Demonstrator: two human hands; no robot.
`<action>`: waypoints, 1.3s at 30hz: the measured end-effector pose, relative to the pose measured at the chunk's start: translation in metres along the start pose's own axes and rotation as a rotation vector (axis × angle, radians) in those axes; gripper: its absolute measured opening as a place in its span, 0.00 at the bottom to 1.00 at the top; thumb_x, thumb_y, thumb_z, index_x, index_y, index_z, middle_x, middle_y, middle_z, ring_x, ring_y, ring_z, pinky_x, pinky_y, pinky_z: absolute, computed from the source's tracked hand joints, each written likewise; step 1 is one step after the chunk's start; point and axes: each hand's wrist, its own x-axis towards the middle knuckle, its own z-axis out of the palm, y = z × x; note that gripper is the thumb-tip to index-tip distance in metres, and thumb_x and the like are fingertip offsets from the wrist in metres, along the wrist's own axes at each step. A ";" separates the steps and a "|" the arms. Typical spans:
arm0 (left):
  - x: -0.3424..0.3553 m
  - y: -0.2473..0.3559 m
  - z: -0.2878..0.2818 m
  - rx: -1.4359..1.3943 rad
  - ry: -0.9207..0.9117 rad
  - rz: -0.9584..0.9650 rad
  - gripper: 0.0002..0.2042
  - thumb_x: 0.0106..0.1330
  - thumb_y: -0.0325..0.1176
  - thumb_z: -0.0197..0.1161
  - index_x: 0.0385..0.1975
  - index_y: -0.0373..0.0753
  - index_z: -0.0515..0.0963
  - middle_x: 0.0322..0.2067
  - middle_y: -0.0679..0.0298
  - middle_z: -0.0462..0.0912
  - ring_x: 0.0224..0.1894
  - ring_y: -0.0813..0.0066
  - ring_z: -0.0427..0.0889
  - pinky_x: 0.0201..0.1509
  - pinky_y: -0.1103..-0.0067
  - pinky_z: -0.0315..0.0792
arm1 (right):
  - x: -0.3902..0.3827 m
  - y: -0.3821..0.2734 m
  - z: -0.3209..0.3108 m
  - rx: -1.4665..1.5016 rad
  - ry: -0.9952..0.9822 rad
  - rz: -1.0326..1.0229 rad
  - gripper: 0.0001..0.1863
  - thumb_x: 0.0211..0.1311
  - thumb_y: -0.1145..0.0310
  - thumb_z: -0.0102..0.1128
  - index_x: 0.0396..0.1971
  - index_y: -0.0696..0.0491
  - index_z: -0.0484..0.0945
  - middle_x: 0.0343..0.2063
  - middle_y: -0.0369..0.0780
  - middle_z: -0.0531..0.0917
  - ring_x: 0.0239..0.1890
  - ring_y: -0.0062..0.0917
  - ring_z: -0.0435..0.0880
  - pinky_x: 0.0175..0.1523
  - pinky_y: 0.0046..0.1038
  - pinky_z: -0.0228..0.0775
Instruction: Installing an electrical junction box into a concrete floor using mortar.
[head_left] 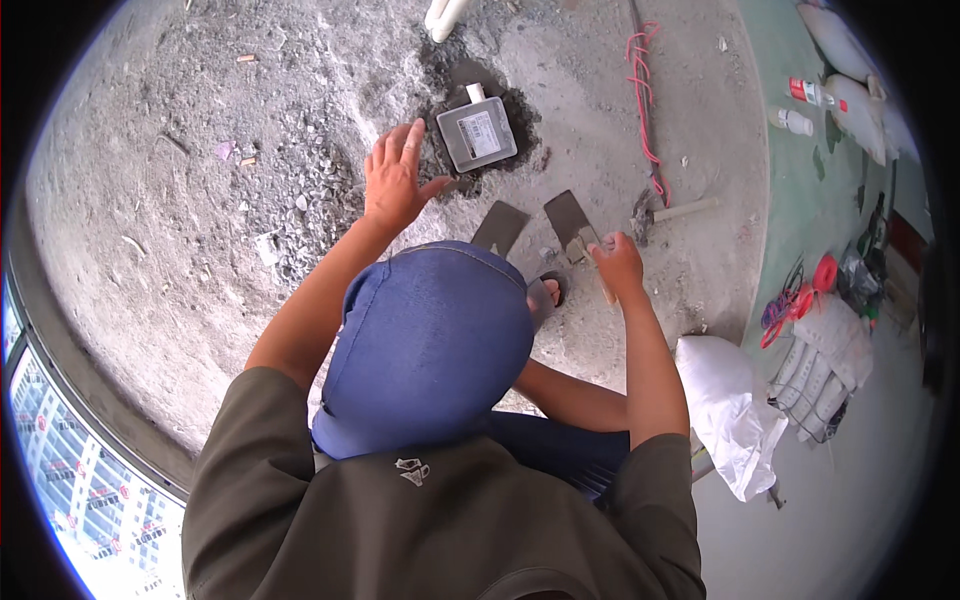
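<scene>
A clear-lidded grey plastic box [477,136] with a white label sits in a dark, damp-looking patch of the rough floor. From its far side sticks a short white pipe stub [475,92]. My left hand [397,180] hovers just left of the box, fingers spread, with nothing in it. Lower right, my right hand [615,264] is closed round the handle of a trowel [567,215] with a flat, dark, rectangular blade. Left of that lies a second dark flat blade [503,226], partly hidden behind my blue-clad knee [435,340].
Grey rubble [320,205] covers the floor left of the box. Beyond it is a white pipe [443,18]. To the right are a rod wound with pink cord [642,85], a hammer [685,209] and a white sack [725,400]. Bottles [792,121] and bags stand farther right.
</scene>
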 end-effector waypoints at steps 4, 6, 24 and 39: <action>-0.020 -0.011 -0.004 0.008 0.006 -0.058 0.43 0.55 0.49 0.71 0.69 0.44 0.57 0.64 0.58 0.61 0.66 0.53 0.58 0.68 0.60 0.55 | -0.017 0.020 0.006 -0.172 -0.083 -0.016 0.28 0.49 0.50 0.71 0.43 0.56 0.76 0.43 0.45 0.79 0.50 0.41 0.77 0.54 0.39 0.70; -0.030 -0.016 -0.005 0.005 0.027 -0.071 0.41 0.56 0.48 0.71 0.68 0.44 0.58 0.63 0.58 0.61 0.66 0.53 0.58 0.68 0.59 0.55 | -0.013 0.019 0.012 -0.243 -0.207 -0.028 0.29 0.49 0.50 0.71 0.44 0.56 0.76 0.44 0.46 0.80 0.50 0.42 0.78 0.53 0.40 0.71; -0.071 -0.017 -0.110 -0.556 0.311 -0.394 0.19 0.68 0.37 0.62 0.57 0.41 0.73 0.56 0.57 0.71 0.53 0.69 0.74 0.50 0.74 0.75 | 0.054 -0.050 -0.173 -0.152 0.075 -0.499 0.17 0.65 0.57 0.57 0.44 0.54 0.75 0.40 0.49 0.82 0.45 0.48 0.79 0.47 0.41 0.71; -0.213 0.097 -0.312 -0.272 0.914 -0.662 0.24 0.77 0.46 0.39 0.63 0.35 0.64 0.64 0.47 0.65 0.65 0.60 0.67 0.60 0.68 0.66 | 0.211 -0.171 -0.167 -0.372 0.284 -0.912 0.15 0.61 0.61 0.62 0.43 0.53 0.77 0.37 0.43 0.80 0.44 0.40 0.78 0.54 0.41 0.62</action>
